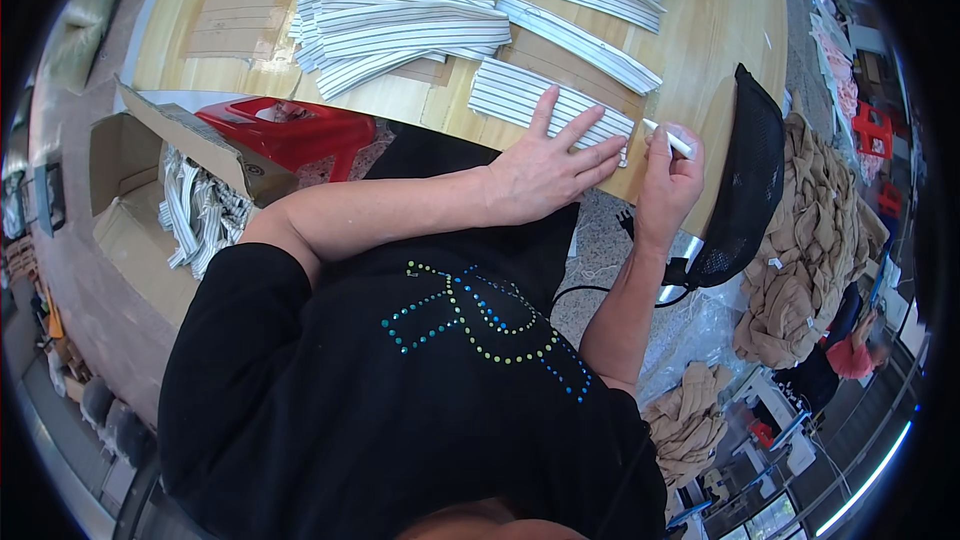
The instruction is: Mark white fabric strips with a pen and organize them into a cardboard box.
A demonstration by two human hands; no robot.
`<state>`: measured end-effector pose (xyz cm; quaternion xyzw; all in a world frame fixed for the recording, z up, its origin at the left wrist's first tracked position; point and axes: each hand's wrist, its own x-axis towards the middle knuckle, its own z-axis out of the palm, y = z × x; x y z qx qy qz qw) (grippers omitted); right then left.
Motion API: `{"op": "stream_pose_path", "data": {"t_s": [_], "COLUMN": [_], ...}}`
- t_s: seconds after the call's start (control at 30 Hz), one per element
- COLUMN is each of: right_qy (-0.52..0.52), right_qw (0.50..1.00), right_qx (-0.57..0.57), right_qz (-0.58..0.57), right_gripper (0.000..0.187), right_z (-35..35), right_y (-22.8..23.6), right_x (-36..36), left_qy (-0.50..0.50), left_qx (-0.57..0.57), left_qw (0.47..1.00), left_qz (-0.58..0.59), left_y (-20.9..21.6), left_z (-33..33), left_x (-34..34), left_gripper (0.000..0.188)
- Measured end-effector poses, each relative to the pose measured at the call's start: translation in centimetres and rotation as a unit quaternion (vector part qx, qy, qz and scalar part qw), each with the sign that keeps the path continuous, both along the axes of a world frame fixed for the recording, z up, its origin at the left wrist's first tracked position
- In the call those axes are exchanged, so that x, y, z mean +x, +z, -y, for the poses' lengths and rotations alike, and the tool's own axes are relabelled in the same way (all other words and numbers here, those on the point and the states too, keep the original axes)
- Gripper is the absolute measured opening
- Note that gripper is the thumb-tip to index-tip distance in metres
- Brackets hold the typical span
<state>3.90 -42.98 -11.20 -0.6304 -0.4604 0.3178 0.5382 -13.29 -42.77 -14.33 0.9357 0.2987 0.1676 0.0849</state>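
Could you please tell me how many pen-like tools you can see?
1: the white pen-like tool in the right hand, near the end of the striped fabric under the left hand. Others may be hidden under the striped pile.

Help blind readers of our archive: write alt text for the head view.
A person's left hand rests spread on a striped fabric piece on a wood-grain table, while the right hand holds a white pen-like tool near the piece's right end. More striped strips lie heaped beyond; an open cardboard box of striped cloth sits at left.
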Motion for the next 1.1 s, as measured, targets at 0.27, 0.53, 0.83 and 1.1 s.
{"op": "stream_pose_path", "data": {"t_s": [0.27,0.53,0.83,1.1], "right_qy": [0.119,0.165,0.153,0.134], "right_qw": [0.991,0.976,0.980,0.973], "right_qx": [-0.043,-0.057,-0.063,-0.113], "right_qz": [0.030,0.128,0.113,0.152], "right_gripper": [0.012,0.012,0.014,0.014], "right_z": [-0.1,-1.3,-1.4,-1.7], "right_y": [1.2,0.5,0.4,1.1], "right_x": [-2.7,-3.9,-3.9,-4.5], "left_qy": [-0.008,-0.004,-0.003,-0.006], "left_qx": [-0.011,0.017,0.031,0.036], "left_qw": [1.000,1.000,0.999,0.999], "left_qz": [-0.015,-0.019,-0.007,-0.016], "left_y": [0.1,-0.5,-0.9,-0.9], "left_z": [-0.2,0.0,0.0,0.1], "left_x": [-0.3,-0.3,-0.2,-0.3], "left_gripper": [0.040,0.026,0.024,0.023]}}
